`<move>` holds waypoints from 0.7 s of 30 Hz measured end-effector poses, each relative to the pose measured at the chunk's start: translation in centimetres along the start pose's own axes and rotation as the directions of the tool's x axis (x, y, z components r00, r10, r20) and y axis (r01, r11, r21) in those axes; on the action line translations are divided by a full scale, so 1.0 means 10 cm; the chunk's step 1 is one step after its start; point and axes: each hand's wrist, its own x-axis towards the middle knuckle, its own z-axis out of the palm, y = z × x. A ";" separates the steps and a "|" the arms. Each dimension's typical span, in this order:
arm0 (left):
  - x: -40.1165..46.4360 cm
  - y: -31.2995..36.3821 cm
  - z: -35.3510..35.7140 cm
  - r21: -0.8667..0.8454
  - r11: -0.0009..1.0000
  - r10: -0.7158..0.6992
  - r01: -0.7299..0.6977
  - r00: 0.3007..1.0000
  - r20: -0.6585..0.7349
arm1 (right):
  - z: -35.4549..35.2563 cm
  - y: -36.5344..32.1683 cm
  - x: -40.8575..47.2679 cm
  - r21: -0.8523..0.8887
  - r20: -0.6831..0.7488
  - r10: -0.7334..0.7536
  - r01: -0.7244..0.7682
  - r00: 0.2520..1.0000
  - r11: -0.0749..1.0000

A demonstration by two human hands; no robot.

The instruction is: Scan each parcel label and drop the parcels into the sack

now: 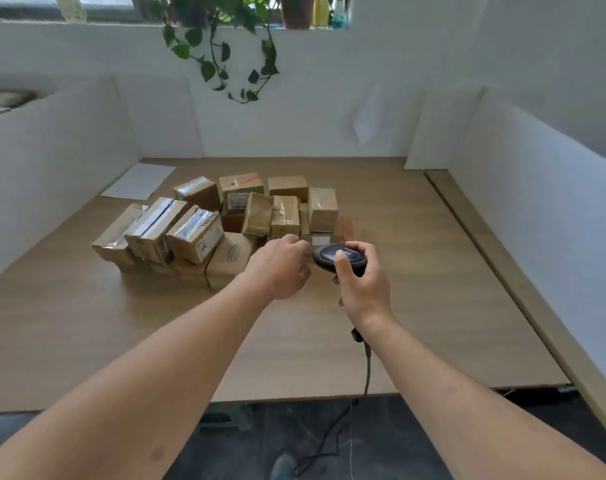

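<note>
Your right hand [362, 285] is gripping the scanner [339, 258], thumb on top, while your left hand [281, 268], fingers curled, is reaching among the parcels [204, 226] just beyond them.

The boxes [221, 223] are brown cardboard, matt, several wrapped in glossy clear tape (it catches the light). The table [415, 271] looks like smooth, matt wood. The scanner [339, 258] is dark plastic with a slight sheen. A white paper sheet [138, 181] lies flat.
</note>
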 end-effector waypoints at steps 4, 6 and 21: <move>0.81 0.02 0.24 -0.031 0.998 0.047 -0.045 0.997 0.069 | -0.05 0.16 0.65 -0.018 -0.099 0.085 -0.087 0.991 0.996; 1.17 0.06 0.38 -0.034 0.997 0.075 -0.072 0.991 0.108 | -0.09 0.25 0.97 0.003 -0.159 0.130 -0.131 0.979 0.991; 3.18 0.68 1.66 -0.053 0.997 -0.031 0.051 0.941 0.337 | -0.62 1.32 3.11 0.013 -0.107 0.305 -0.306 0.946 0.952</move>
